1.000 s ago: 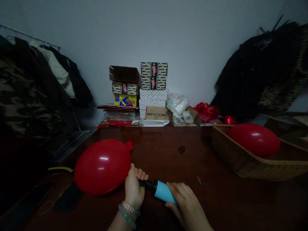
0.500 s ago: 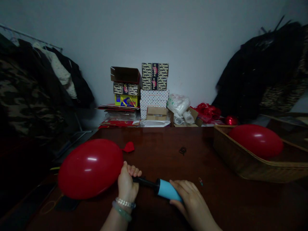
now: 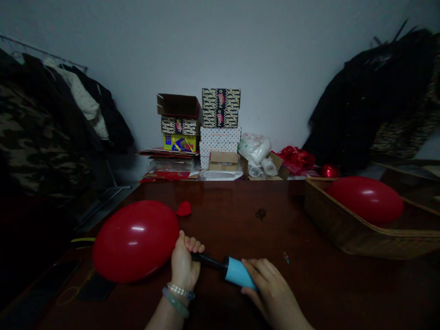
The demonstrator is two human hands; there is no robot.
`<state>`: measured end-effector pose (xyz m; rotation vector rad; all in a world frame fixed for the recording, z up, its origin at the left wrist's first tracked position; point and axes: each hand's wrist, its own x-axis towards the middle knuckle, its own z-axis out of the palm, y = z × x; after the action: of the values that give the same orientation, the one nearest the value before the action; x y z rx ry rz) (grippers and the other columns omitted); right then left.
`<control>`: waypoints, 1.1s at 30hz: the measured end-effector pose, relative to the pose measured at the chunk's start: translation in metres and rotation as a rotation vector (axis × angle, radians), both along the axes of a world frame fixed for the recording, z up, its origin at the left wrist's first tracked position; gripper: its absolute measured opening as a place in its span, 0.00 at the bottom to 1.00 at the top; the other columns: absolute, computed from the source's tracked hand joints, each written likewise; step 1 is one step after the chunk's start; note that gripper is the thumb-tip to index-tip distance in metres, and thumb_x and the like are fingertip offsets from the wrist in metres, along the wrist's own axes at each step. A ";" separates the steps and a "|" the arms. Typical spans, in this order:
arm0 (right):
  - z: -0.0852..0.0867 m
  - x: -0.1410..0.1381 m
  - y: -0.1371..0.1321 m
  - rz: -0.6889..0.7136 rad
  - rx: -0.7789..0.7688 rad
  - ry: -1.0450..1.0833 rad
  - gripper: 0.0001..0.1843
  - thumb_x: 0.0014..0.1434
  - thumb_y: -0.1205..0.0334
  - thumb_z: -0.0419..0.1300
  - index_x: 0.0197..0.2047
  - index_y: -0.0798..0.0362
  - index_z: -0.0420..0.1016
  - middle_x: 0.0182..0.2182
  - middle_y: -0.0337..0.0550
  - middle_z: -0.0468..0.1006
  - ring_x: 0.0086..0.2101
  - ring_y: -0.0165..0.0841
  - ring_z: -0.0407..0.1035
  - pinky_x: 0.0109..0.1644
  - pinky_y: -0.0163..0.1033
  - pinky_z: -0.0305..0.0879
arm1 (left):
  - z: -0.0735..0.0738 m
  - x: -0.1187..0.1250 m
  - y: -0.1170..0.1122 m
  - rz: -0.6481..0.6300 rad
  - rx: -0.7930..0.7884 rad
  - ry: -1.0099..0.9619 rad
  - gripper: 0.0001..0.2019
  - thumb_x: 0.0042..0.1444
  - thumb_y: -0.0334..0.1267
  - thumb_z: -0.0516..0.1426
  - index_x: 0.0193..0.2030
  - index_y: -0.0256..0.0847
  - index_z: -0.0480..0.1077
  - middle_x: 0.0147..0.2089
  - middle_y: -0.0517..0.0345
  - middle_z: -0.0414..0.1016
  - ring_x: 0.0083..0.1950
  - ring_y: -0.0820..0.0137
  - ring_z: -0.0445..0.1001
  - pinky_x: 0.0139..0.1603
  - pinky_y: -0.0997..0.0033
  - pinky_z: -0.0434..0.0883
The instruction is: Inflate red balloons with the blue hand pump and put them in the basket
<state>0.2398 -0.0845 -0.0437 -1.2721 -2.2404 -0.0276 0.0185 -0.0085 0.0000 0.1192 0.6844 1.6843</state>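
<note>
Head view: left hand [image 3: 186, 262] grips one end of the pump [image 3: 237, 272] beside the balloon [image 3: 136, 241], over the desk's [image 3: 223, 211] left; right hand [image 3: 271, 286] grips the other. They're farther apart than a second ago, suggesting mid-stroke.

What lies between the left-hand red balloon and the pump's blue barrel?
In the head view, the left hand and the pump's black rod.

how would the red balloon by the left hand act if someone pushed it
The red balloon is probably light for its size, looking swollen and air-filled. Its smooth, glossy skin suggests it may be slippery. With its rounded sides, it would likely roll if pushed, unless the left hand holds it back.
</note>
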 end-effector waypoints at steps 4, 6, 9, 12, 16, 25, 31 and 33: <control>-0.001 -0.015 -0.002 -0.018 -0.053 -0.004 0.30 0.54 0.68 0.66 0.60 0.52 0.65 0.48 0.50 0.75 0.45 0.42 0.71 0.51 0.48 0.71 | -0.005 0.013 -0.008 -0.063 -0.016 0.015 0.23 0.59 0.41 0.57 0.19 0.41 0.51 0.17 0.68 0.48 0.17 0.79 0.49 0.19 0.74 0.53; -0.002 -0.020 -0.003 -0.023 -0.073 -0.001 0.31 0.54 0.68 0.66 0.60 0.52 0.65 0.48 0.50 0.75 0.45 0.42 0.71 0.51 0.48 0.70 | -0.007 0.017 -0.011 -0.066 -0.017 0.022 0.23 0.59 0.41 0.57 0.18 0.41 0.51 0.16 0.68 0.48 0.17 0.79 0.49 0.19 0.74 0.53; -0.001 -0.021 -0.003 -0.026 -0.095 0.001 0.29 0.55 0.66 0.66 0.60 0.52 0.66 0.49 0.50 0.75 0.46 0.42 0.71 0.52 0.48 0.70 | -0.008 0.018 -0.012 -0.045 -0.016 0.025 0.22 0.59 0.41 0.57 0.18 0.40 0.51 0.16 0.68 0.48 0.17 0.78 0.49 0.19 0.74 0.53; 0.000 -0.017 -0.001 -0.023 -0.107 0.008 0.29 0.56 0.64 0.66 0.60 0.52 0.65 0.49 0.50 0.75 0.46 0.42 0.70 0.52 0.49 0.69 | -0.003 0.015 -0.010 -0.030 -0.026 0.016 0.23 0.60 0.39 0.55 0.18 0.40 0.51 0.16 0.68 0.48 0.16 0.79 0.48 0.19 0.74 0.53; 0.002 -0.002 0.004 -0.017 -0.075 0.021 0.30 0.56 0.62 0.66 0.61 0.51 0.65 0.50 0.49 0.75 0.47 0.42 0.70 0.53 0.49 0.68 | 0.008 0.004 -0.003 -0.006 -0.039 -0.004 0.22 0.61 0.38 0.54 0.18 0.40 0.50 0.15 0.67 0.48 0.16 0.79 0.49 0.18 0.74 0.52; 0.001 0.017 0.008 -0.010 -0.036 0.011 0.28 0.58 0.62 0.64 0.61 0.50 0.65 0.49 0.50 0.76 0.47 0.42 0.71 0.52 0.49 0.69 | 0.008 -0.018 0.006 0.077 -0.034 -0.017 0.20 0.61 0.35 0.53 0.20 0.41 0.49 0.16 0.69 0.47 0.16 0.79 0.49 0.19 0.75 0.52; -0.004 0.005 0.005 -0.014 0.033 -0.006 0.27 0.58 0.63 0.64 0.60 0.53 0.64 0.49 0.52 0.75 0.45 0.43 0.70 0.50 0.50 0.69 | -0.001 -0.008 0.004 0.050 -0.018 -0.022 0.20 0.61 0.36 0.54 0.20 0.40 0.50 0.17 0.69 0.48 0.16 0.79 0.49 0.20 0.74 0.53; -0.003 -0.002 0.004 -0.011 0.041 0.000 0.27 0.59 0.63 0.63 0.60 0.53 0.64 0.49 0.52 0.75 0.45 0.43 0.70 0.49 0.50 0.69 | -0.003 -0.001 0.000 0.017 -0.016 -0.025 0.20 0.60 0.37 0.55 0.20 0.40 0.51 0.17 0.68 0.48 0.17 0.79 0.50 0.20 0.74 0.54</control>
<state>0.2378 -0.0810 -0.0470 -1.2628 -2.2213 -0.0779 0.0176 -0.0081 -0.0030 0.0816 0.6817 1.6939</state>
